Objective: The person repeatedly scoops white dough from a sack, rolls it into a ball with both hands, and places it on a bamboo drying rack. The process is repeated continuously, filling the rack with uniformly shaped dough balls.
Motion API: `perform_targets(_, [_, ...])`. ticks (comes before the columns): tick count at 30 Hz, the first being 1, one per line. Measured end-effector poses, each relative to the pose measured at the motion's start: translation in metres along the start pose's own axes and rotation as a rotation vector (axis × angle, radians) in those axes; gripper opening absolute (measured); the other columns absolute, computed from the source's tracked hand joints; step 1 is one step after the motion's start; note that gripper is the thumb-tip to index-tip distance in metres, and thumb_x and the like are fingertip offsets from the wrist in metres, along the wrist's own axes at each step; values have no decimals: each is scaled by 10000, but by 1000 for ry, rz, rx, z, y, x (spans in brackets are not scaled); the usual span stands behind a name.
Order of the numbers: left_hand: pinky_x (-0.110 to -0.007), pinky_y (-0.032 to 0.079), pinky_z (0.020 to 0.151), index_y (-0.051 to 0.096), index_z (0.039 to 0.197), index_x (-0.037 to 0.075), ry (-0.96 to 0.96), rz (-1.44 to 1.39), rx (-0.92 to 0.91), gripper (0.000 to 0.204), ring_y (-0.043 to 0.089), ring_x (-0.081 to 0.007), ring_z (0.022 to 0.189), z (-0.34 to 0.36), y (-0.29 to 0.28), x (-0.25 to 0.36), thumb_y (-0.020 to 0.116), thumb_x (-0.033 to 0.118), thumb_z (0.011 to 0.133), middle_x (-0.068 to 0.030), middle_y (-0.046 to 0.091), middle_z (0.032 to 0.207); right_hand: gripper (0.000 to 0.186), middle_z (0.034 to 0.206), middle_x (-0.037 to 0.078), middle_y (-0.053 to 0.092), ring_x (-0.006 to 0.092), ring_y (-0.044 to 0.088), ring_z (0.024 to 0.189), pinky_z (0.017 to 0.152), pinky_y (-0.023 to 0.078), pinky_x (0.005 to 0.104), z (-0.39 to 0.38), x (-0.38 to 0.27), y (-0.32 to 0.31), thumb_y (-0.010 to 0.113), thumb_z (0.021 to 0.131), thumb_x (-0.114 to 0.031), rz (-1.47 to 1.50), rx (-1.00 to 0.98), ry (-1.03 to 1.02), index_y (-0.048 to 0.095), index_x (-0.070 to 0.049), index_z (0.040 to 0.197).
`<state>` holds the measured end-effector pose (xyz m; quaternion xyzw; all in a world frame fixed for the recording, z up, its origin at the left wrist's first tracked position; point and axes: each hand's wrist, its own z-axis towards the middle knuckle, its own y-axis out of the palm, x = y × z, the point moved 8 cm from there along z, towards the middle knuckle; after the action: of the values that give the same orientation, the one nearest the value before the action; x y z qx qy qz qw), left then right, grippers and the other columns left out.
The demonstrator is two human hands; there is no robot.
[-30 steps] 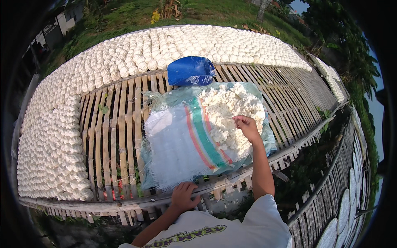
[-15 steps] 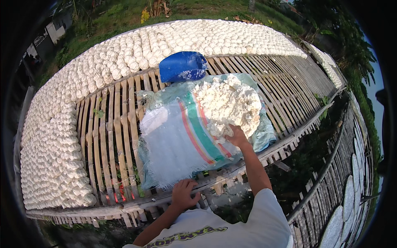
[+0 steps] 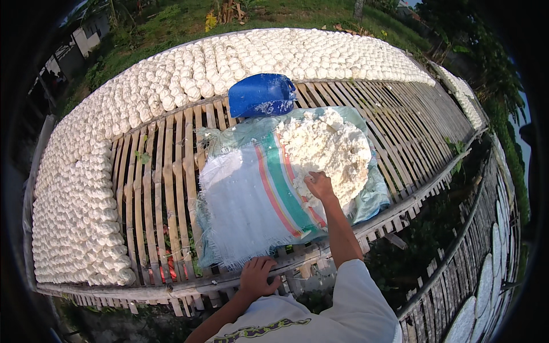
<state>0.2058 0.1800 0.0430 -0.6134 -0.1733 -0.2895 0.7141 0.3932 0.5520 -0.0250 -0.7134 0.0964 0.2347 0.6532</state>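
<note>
**Right hand at the white crumbly mass beside the striped sheet**

The striped sheet, white and frayed with green and red bands, lies on a slatted bamboo rack. Along its right side sits the white crumbly mass, heaped on pale green plastic that also shows beyond the sheet's far edge.

The right hand is just right of the sheet's bands, its fingers bent at the mass's near left part; whether they pinch any of it, I cannot tell. The left hand rests at the sheet's near edge, on the rack's front rail, fingers loosely curved and thumb held apart, with nothing visible in its grasp.

Beyond the sheet's far edge, a blue container lies with white residue on it. Closely packed white lumps cover the rack well to the sheet's left and past its far side. Far to the sheet's right, pale flat rounds lie on another slatted surface.
</note>
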Motion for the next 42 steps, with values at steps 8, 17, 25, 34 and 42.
perform_targets(8, [-462,483,918,671,1160,122,-10,7,5,452,619,-292,1117,0,1,-1,745,395,807,-73,659,1211,460,1286,135,688,358,702,1074,936,599,471,-60,-29,39,820,869,-354,-264,-96,-196,763,-166,1286])
perform_targets(17, [-471,489,921,672,1155,107,-14,-31,-5,453,624,-304,1124,-3,3,-4,749,381,803,-88,660,1212,573,1184,52,670,108,620,967,824,546,271,-40,1,-17,820,935,-193,889,-86,52,624,0,1438])
perform_targets(25, [-476,496,926,679,1162,99,12,-33,28,447,625,-311,1130,-2,-1,-1,748,369,814,-91,659,1216,413,1227,262,670,384,719,1010,965,567,454,-48,24,-12,729,897,-335,79,-1,-8,747,-10,1152])
perform_targets(34, [-473,494,941,684,1151,108,2,-42,25,426,624,-307,1121,-2,-2,-1,746,352,807,-84,658,1205,309,950,187,770,308,739,875,813,571,408,-81,77,-94,646,983,-263,68,-222,-46,784,2,1061])
perform_targets(42, [-471,490,957,679,1142,102,-25,-67,2,431,614,-306,1138,0,-3,-1,746,356,801,-88,657,1201,414,1179,201,687,377,641,1113,953,526,507,-176,133,-240,727,937,-275,-392,367,281,724,40,1206])
